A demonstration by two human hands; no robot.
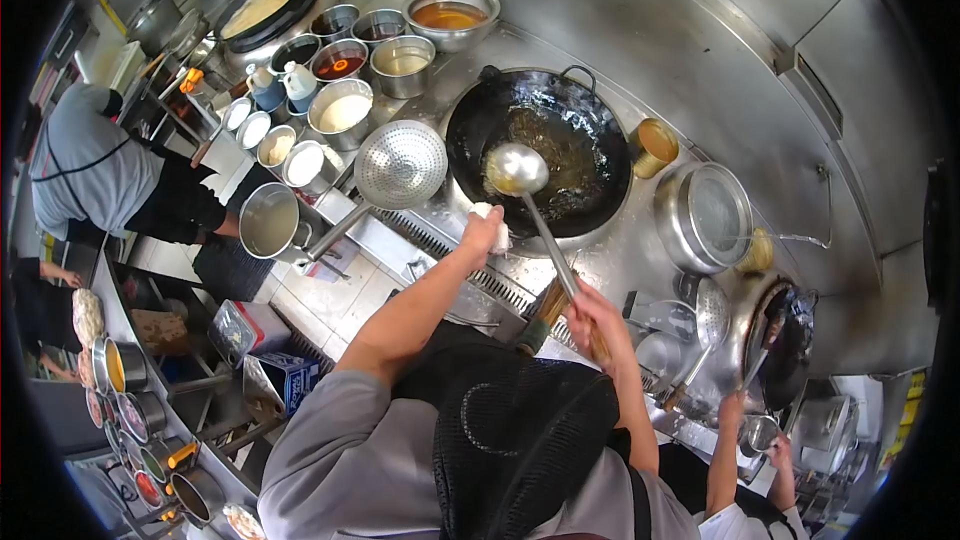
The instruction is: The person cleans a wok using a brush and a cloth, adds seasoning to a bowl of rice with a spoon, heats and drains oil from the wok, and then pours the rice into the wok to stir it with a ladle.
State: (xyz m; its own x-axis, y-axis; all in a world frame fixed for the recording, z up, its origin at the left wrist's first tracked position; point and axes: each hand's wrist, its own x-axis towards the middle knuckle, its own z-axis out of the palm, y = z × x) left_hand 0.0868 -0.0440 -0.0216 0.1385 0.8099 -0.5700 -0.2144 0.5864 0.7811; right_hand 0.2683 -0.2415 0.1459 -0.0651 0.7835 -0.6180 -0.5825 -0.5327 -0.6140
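Observation:
My left hand [482,232] is closed around a folded white cloth [499,228] at the near rim of a large black wok [596,165]. My right hand [597,322] grips the wooden handle of a long metal ladle [545,230]. The ladle's bowl is inside the wok, over a brownish, shiny liquid [540,130]. Left of the wok, a perforated skimmer [400,165] rests with its handle pointing down and left. A brush-like tool with a wooden handle [545,315] lies just left of my right hand.
Metal pots of sauces and powders [404,62] crowd the left counter, with a bowl of orange liquid [450,16] behind. A lidded pot [703,217] and tin [655,145] stand right. One person [100,165] bends at left; another person's hand [733,408] works beside a second wok [790,340].

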